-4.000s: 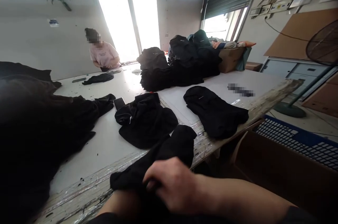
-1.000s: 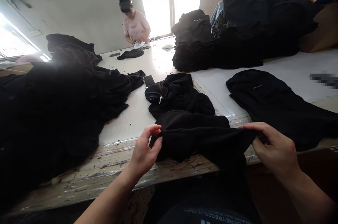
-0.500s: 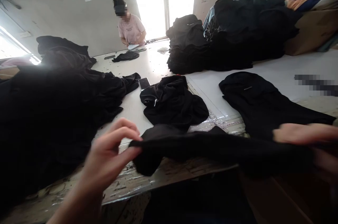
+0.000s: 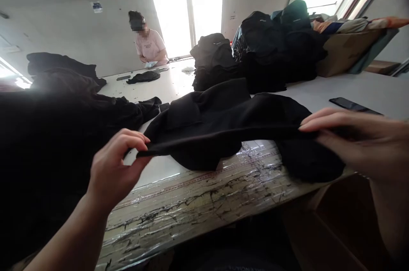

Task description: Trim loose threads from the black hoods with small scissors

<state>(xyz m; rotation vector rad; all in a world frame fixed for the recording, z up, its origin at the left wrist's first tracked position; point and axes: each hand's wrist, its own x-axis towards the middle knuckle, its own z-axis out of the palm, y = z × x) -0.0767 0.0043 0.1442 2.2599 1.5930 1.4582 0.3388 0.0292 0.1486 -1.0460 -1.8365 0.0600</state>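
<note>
A black garment (image 4: 220,113) is stretched between my two hands above the table, its near edge pulled into a nearly straight line. My left hand (image 4: 119,164) pinches the left end of that edge between thumb and fingers. At the right end, my right hand (image 4: 348,134) grips the edge the same way, thumb below and fingers on top. Lower parts of black cloth hang or lie beneath the edge; where this garment ends and other cloth begins is hard to tell.
A large heap of black clothes (image 4: 57,143) fills the left. Stacked black garments (image 4: 217,62) and a cardboard box (image 4: 348,49) stand at the back right. A phone (image 4: 354,105) lies on the table (image 4: 191,207) at right. Across it, a person (image 4: 149,45) handles something pale.
Both hands have raised the garment and moved it away from me, spreading it wider. The view has shifted, with the phone now plainly visible on the right.
</note>
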